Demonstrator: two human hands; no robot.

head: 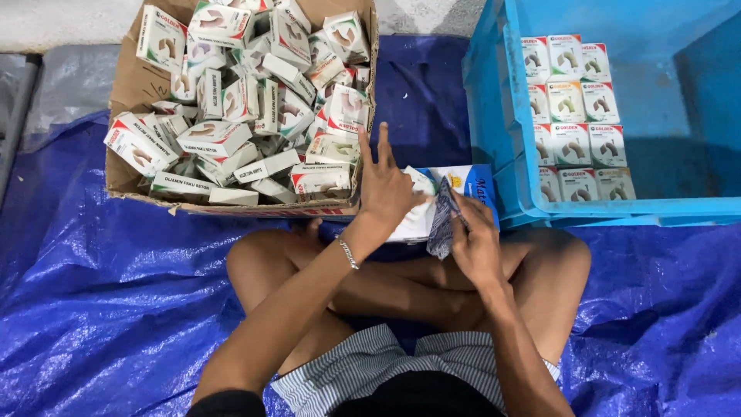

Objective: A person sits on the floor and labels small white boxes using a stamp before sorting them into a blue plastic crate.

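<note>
A crinkled blue tarpaulin (116, 309) covers the floor, catching soft glare. Pale grey concrete floor (62, 19) shows along the top edge. A grey plastic sheet (65, 85) lies beside it.

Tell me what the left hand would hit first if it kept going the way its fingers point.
The left hand points up and away from the body, toward the cardboard box of small white cartons. It would probably meet the box's near corner first, though depth is hard to judge.

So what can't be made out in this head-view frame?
- Blue and white box: mostly covered by the left hand and right hand.
- Dark patterned piece pinched by the right hand: too blurred to identify.
- Blue crate: cut off by the top and right edges.
- Cardboard box: lower layers buried under small white cartons.
</note>
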